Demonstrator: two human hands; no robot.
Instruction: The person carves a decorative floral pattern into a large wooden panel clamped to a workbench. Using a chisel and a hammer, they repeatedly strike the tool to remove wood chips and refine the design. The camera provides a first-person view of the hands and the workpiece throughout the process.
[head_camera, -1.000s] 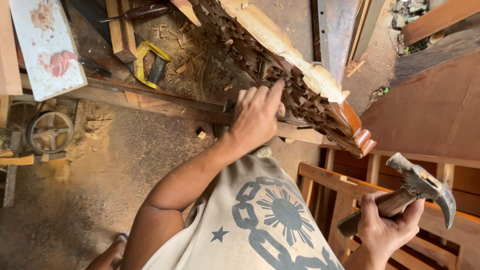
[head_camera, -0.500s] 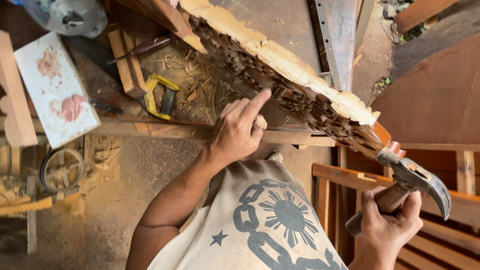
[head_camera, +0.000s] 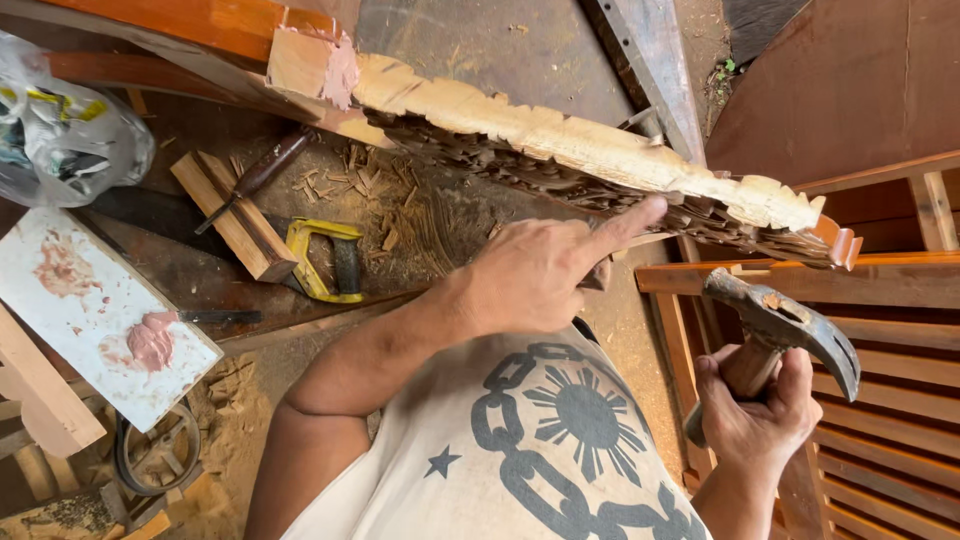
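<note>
Left hand (head_camera: 540, 275), fingers extended, presses against the carved wooden panel (head_camera: 600, 160) slanting above the littered counter (head_camera: 420, 230), apparently steadying it, while the right hand (head_camera: 755, 415) grips a claw hammer (head_camera: 785, 330) raised just beneath the panel's end.

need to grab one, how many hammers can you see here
1: a claw hammer in the right hand, low beside the carved wooden panel. Others may lie hidden.

A woodworking shop: sawdust floor (head_camera: 230, 420), wood chips (head_camera: 400, 215), handsaw (head_camera: 325, 260), carved panel (head_camera: 600, 160).
</note>
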